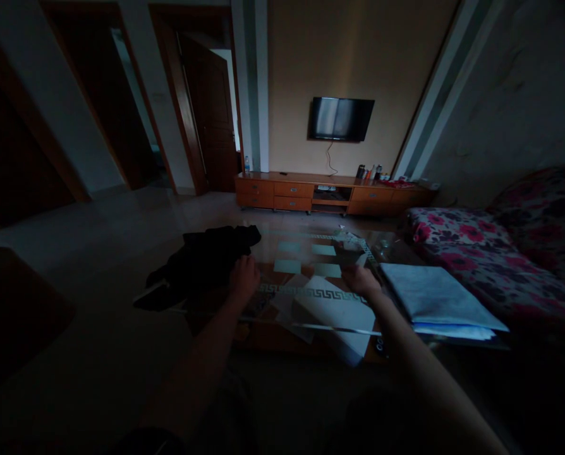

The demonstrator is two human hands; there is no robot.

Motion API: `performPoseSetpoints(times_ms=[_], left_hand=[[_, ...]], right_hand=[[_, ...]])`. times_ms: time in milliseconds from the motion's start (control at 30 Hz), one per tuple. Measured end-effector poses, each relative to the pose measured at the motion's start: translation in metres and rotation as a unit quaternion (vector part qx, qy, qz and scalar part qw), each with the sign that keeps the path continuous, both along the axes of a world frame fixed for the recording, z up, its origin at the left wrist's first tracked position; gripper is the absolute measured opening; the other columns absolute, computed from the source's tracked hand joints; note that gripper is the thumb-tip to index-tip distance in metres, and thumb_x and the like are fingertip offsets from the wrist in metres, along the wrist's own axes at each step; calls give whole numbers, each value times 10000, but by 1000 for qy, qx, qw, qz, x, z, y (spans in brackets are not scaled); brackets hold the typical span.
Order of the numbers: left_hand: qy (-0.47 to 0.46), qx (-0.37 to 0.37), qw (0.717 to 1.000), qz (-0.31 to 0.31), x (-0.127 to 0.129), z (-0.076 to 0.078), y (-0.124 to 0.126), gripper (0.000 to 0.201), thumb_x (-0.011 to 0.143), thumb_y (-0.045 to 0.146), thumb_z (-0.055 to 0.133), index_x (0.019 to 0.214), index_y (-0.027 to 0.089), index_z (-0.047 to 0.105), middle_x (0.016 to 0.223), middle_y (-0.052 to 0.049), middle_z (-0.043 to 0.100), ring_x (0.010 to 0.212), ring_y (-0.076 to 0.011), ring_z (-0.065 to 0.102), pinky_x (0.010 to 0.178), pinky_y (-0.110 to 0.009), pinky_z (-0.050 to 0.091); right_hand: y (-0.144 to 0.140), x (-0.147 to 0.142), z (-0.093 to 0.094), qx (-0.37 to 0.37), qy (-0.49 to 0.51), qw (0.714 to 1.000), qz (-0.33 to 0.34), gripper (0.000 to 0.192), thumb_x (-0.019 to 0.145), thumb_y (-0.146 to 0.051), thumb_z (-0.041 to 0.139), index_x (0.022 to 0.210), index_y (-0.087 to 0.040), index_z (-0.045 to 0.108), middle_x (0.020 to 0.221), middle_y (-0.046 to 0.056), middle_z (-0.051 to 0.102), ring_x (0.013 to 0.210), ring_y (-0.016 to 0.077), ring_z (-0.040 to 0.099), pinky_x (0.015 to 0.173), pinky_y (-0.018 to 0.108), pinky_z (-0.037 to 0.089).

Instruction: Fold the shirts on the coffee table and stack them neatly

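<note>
Dim living room, centre of frame: we reach both arms over a glass coffee table w/ a key-pattern border. Our left hand rests at the right edge of a heap of black cloth, which lies on the table's left end, left of centre in the frame; the fingers curl down onto the cloth, but in this light we cannot tell if they grip it or only touch. Our right hand sits just right of centre, over a clear plastic item we cannot make out, and whether it is closed on anything does not show. White papers lie just below that hand, near the table's front edge. A folded pale sheet rests at lower right, beside a flowered sofa. Upper centre: a wall TV above a low wood cabinet.

As we judge it, the step in hand is getting hold of the black cloth. The next move, we reckon, needs a firm pinch on its edge and a lift clear of the papers and glass.
</note>
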State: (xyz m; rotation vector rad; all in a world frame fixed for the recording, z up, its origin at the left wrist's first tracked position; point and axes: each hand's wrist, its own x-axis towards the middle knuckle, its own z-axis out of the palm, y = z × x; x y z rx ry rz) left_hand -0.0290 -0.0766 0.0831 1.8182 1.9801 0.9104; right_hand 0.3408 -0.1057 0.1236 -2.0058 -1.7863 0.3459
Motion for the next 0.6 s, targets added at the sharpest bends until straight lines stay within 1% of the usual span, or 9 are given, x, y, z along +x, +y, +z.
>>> performPoseSetpoints(times_ms=[67,133,233,333,367,433,467,500,600], left_hand=[[133,82,987,41,-11,12,-6,335,926,220,509,1245,187,606,1348,-184,539,1326,-353,440,1065,-478,397],[213,116,967,82,-22,22,-8,344,940,233,489,1256,176,612,1358,-189,536,1286,-359,465,1027,-495,423],[251,129,948,149,-38,33,-1,445,935,234,507,1370,150,545,1510,-208,434,1350,-375,410,1038,-520,417],[262,124,936,197,-55,38,14,679,920,260,562,1548,135,336,1635,-223,269,1460,-400,273,1096,-573,362],[259,113,937,206,-60,38,20,754,915,276,580,1584,135,262,1636,-231,267,1471,-407,255,1102,-595,350],[241,79,943,214,-70,35,29,829,913,307,591,1613,139,179,1575,-253,368,1437,-421,314,1085,-639,351],[228,59,948,216,-73,33,33,817,918,315,582,1614,147,189,1523,-258,432,1399,-427,365,1065,-659,361],[216,40,952,214,-76,31,36,767,927,317,562,1605,162,240,1469,-256,485,1360,-430,410,1042,-674,372],[189,18,959,212,-77,31,41,510,961,296,484,1466,235,521,1370,-230,552,1308,-429,461,1008,-712,367]], right_hand=[[-12,-21,-13,-18,32,999,32,313,795,-326,711,1068,-201,799,1033,138,784,1052,282,723,921,309,528],[-21,-30,-21,-24,52,996,62,338,806,-354,700,1098,-211,795,1103,118,778,1089,277,714,949,319,524],[-24,-25,-24,-26,61,994,88,318,852,-339,646,1102,-216,800,1122,107,777,1105,271,713,961,327,516],[-20,-14,-21,-27,52,995,74,327,903,-320,586,1132,-214,793,1116,104,780,1100,273,717,935,319,515],[-19,-11,-20,-27,48,996,68,332,911,-320,576,1140,-210,791,1125,105,777,1104,277,714,929,318,515],[-18,-9,-20,-28,48,997,58,330,913,-328,577,1131,-210,794,1122,105,778,1094,283,717,907,315,519],[-18,-9,-21,-29,52,997,54,320,906,-333,586,1114,-215,800,1103,103,783,1079,285,721,890,314,523],[-19,-9,-21,-30,57,997,49,306,895,-337,602,1093,-225,806,1078,99,789,1064,286,725,875,312,527],[-21,-13,-21,-27,68,997,25,253,858,-350,649,1025,-259,816,1011,76,800,1033,281,730,858,309,531]])
